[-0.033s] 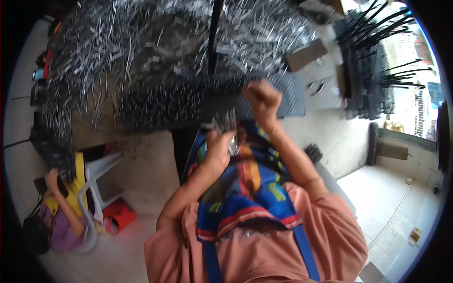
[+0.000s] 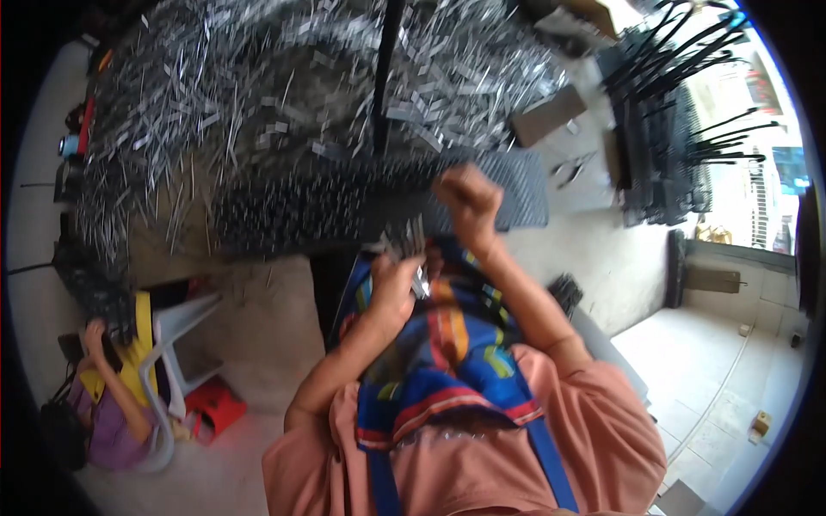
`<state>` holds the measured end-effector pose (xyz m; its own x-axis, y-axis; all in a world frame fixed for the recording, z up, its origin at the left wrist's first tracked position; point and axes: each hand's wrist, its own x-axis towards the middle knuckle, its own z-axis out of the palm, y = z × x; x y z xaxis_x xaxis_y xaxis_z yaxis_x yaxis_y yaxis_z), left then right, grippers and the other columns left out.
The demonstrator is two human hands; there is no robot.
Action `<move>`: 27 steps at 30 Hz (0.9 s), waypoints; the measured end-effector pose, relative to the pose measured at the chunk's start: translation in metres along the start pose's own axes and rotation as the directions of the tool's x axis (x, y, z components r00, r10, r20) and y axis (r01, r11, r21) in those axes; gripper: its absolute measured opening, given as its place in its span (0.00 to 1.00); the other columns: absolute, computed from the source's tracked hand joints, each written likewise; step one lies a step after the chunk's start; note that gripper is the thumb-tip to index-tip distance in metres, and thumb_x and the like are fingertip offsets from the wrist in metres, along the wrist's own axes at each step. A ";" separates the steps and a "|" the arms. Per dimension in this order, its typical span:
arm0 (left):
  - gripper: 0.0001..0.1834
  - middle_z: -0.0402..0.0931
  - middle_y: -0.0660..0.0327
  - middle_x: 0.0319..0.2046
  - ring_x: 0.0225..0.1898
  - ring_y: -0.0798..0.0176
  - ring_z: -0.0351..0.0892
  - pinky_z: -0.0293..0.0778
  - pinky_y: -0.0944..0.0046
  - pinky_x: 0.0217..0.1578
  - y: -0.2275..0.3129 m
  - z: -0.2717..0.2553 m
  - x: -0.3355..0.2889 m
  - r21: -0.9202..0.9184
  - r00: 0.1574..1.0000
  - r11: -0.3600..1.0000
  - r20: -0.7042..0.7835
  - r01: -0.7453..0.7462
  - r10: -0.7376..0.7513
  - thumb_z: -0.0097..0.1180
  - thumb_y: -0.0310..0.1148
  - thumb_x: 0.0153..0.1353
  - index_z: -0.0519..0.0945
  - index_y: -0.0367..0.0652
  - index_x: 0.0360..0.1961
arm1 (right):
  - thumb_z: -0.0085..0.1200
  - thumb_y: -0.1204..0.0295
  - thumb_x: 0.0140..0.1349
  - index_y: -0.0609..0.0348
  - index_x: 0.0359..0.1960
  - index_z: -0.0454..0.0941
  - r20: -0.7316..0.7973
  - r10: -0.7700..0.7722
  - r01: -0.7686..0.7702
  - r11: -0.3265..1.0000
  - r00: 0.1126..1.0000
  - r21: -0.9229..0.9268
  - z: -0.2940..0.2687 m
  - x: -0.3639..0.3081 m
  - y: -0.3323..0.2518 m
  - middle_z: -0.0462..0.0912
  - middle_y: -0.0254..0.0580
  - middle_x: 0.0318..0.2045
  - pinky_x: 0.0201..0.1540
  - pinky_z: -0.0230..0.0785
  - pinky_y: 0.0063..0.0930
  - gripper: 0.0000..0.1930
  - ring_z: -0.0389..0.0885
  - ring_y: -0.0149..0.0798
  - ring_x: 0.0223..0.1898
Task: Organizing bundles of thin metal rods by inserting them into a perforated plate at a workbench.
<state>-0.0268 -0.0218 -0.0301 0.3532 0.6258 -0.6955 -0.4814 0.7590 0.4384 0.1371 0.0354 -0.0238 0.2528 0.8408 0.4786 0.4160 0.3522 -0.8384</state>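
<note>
Left hand (image 2: 396,280) clamped on a bunch of metal strips (image 2: 406,239), just short of the dark textured panel (image 2: 522,193); strips' long axis points away from the body, roughly square to the panel, which runs left to right. Right hand (image 2: 470,198), fingers curled, lies nearer the panel, beyond the strips and rightward; cannot tell whether it grips anything.

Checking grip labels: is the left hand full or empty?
Full: a bundle of thin metal strips juts from the left hand.
</note>
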 end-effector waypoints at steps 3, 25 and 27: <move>0.12 0.83 0.52 0.33 0.30 0.57 0.85 0.81 0.62 0.30 0.001 -0.003 -0.005 0.004 1.000 1.000 0.003 0.024 -0.024 0.54 0.17 0.57 0.79 0.36 0.43 | 0.65 0.80 0.47 0.61 0.28 0.82 0.074 0.024 -0.010 0.982 0.997 -0.187 0.003 -0.007 -0.009 0.81 0.43 0.26 0.30 0.73 0.30 0.06 0.82 0.44 0.28; 0.10 0.83 0.51 0.33 0.31 0.57 0.85 0.82 0.62 0.32 0.015 0.006 -0.001 -0.024 0.999 0.999 0.034 -0.025 0.025 0.54 0.18 0.59 0.79 0.34 0.42 | 0.62 0.73 0.55 0.52 0.42 0.83 0.150 0.022 0.069 0.815 0.988 -0.575 -0.011 -0.020 -0.013 0.76 0.42 0.26 0.28 0.71 0.37 0.12 0.79 0.48 0.27; 0.10 0.83 0.52 0.33 0.31 0.57 0.85 0.82 0.62 0.31 0.011 0.002 0.001 -0.045 1.000 0.999 0.024 -0.007 0.008 0.54 0.18 0.59 0.79 0.34 0.42 | 0.61 0.74 0.56 0.53 0.42 0.83 0.143 0.048 0.043 0.822 0.989 -0.568 -0.009 -0.028 -0.007 0.76 0.42 0.26 0.28 0.71 0.37 0.11 0.79 0.48 0.27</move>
<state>-0.0298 -0.0127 -0.0244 0.3681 0.6360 -0.6783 -0.5195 0.7456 0.4172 0.1344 0.0058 -0.0288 0.1446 0.9069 0.3958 0.8491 0.0916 -0.5202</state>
